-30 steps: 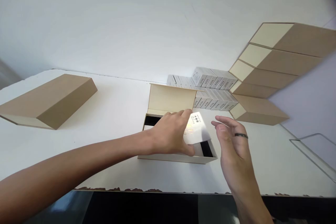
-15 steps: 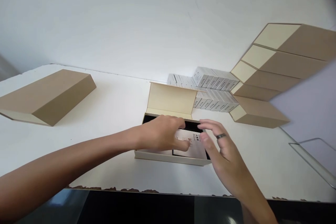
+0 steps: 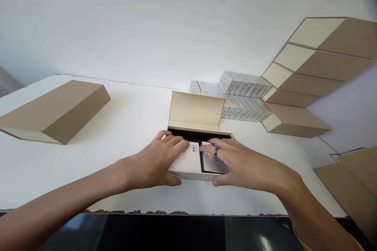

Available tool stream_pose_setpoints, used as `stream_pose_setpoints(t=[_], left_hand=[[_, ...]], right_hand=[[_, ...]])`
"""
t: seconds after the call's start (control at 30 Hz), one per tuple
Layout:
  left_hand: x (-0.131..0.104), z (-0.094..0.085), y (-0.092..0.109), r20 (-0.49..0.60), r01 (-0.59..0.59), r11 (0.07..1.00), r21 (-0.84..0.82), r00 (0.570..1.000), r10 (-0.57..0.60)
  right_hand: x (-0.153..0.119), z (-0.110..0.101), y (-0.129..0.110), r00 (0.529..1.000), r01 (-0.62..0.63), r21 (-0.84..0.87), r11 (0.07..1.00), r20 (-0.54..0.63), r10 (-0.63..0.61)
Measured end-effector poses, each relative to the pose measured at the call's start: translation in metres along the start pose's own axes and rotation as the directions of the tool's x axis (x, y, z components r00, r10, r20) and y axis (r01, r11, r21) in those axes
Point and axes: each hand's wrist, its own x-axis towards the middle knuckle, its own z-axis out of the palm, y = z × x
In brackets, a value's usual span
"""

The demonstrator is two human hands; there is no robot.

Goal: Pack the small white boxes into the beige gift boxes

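An open cream box (image 3: 191, 175) with a black interior lies near the table's front edge, its lid (image 3: 196, 110) raised at the back. Inside, a white printed pack (image 3: 193, 159) sits on the left and a greyish printed pack (image 3: 210, 163) on the right. My left hand (image 3: 165, 157) spans the box's left part, fingers on the white pack, thumb at the front wall. Over the right part lies my right hand (image 3: 232, 159), a dark ring on one finger, fingertips on the right pack and thumb by the front wall. Both hands grip the box's sides.
A closed brown box (image 3: 55, 106) lies at the left. Behind the lid stand rows of small white boxes (image 3: 244, 86). Brown boxes are stacked (image 3: 332, 55) at the right, with another brown piece (image 3: 353, 180) at the right edge. The white table (image 3: 132, 113) has a chipped front edge.
My left hand has moved left and down onto the box's left part. My right hand has come in over the right part. A brown piece now shows at the right edge.
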Motion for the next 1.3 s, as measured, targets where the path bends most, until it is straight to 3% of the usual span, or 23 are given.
stream_pose_setpoints(t=[0.43,0.77,1.0,1.2,1.3], left_hand=[[0.001,0.002,0.004,-0.002,0.03,0.999,0.019,1.0,-0.03],[0.0,0.002,0.006,-0.02,0.078,0.997,0.027,0.997,-0.078],[-0.002,-0.004,0.019,0.041,0.139,0.989,0.045,0.989,-0.141],[0.006,-0.011,0.03,0.179,0.177,0.983,0.045,0.967,-0.182],[0.016,-0.011,0.034,0.235,0.152,0.988,-0.006,0.961,-0.146]], right_hand=[[0.013,-0.003,-0.021,0.995,0.02,-0.27,0.963,0.104,0.009],[0.023,-0.002,-0.011,0.98,0.12,-0.304,0.945,0.186,-0.065],[0.025,0.003,-0.002,0.974,0.195,-0.188,0.963,0.154,-0.168],[0.021,0.005,-0.002,0.973,0.205,-0.166,0.965,0.141,-0.182],[0.021,0.006,-0.003,0.974,0.201,-0.168,0.965,0.137,-0.179]])
